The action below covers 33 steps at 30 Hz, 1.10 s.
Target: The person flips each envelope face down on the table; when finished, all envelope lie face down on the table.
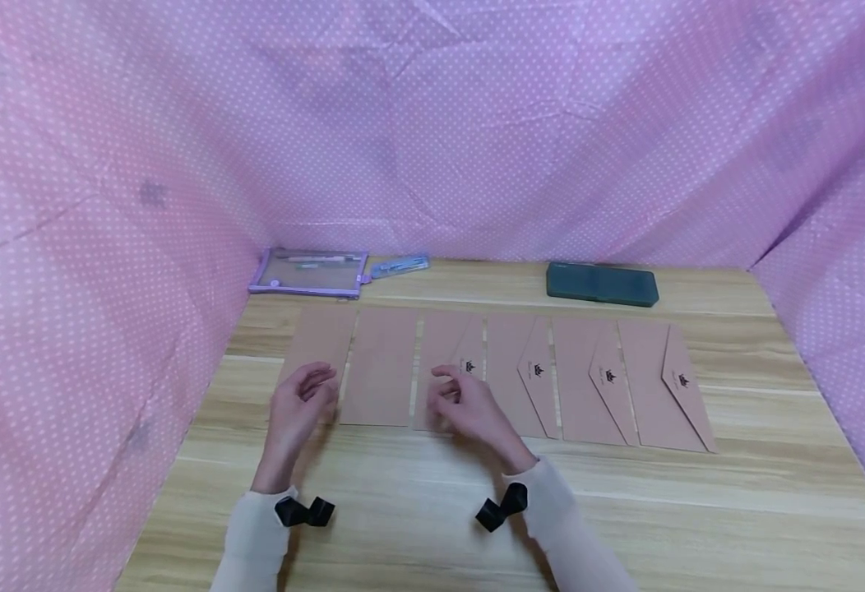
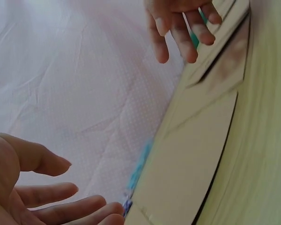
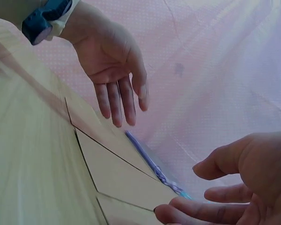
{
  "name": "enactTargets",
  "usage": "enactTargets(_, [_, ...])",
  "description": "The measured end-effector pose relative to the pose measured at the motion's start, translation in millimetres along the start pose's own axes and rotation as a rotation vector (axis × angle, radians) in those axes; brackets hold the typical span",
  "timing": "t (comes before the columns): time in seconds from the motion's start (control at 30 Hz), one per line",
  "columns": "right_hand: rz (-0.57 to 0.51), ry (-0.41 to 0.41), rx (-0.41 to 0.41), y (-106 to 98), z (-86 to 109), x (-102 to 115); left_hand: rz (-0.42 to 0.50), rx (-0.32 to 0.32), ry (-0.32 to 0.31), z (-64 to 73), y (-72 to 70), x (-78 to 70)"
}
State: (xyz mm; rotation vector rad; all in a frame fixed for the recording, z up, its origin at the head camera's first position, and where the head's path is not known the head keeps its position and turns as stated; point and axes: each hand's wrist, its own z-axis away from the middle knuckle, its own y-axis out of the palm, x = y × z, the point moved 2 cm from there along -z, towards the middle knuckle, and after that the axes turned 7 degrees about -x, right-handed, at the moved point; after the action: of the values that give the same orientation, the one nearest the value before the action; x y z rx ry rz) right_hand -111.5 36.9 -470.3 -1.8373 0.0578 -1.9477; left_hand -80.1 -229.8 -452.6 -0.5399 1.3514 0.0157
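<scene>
Several brown paper envelopes lie side by side in a row on the wooden table. My left hand (image 1: pixel 298 411) hovers over the lower part of the leftmost envelope (image 1: pixel 321 333), fingers loosely bent and holding nothing. Beside that one is a plain envelope (image 1: pixel 379 366) with no flap showing. Over the third envelope (image 1: pixel 443 337) is my right hand (image 1: pixel 473 411), relaxed and also without anything in it. The envelopes further right, such as the rightmost one (image 1: pixel 643 386), show pointed flaps with a black crown print. Both wrist views show the fingers apart above the envelopes.
Along the back of the table (image 1: pixel 758 485) lie a purple-edged clear zip pouch (image 1: pixel 307 273) with pens inside, a small light-blue item (image 1: pixel 400 265) and a dark green case (image 1: pixel 601 284). Pink dotted cloth (image 1: pixel 432 131) hangs behind and at both sides.
</scene>
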Motion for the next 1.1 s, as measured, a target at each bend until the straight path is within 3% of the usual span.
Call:
enactTargets(0.13, [-0.023, -0.013, -0.024, -10.1, 0.0, -6.3, 0.092, 0.021, -0.046, -0.4, 8.9, -5.0])
enactTargets(0.3, [0.015, -0.060, -0.069, -20.4, -0.5, -14.6, 0.172, 0.098, -0.100, -1.9, 23.7, -8.5])
enactTargets(0.57, [0.078, -0.089, -0.124, -36.8, 1.0, -25.9, 0.264, 0.228, -0.097, -2.9, 44.4, -9.1])
enactTargets(0.8, [0.113, -0.106, -0.134, -49.5, 3.3, -36.7, 0.480, 0.299, -0.126, -1.0, 60.8, -5.8])
enactTargets(0.97, [0.213, -0.130, -0.159, -53.6, 2.6, -40.9, 0.620, 0.368, -0.143, 2.3, 73.7, -2.2])
enactTargets(1.1, [0.356, -0.201, -0.166, -54.3, 1.8, -43.7, 0.654, 0.414, -0.137, 3.9, 81.2, 0.3])
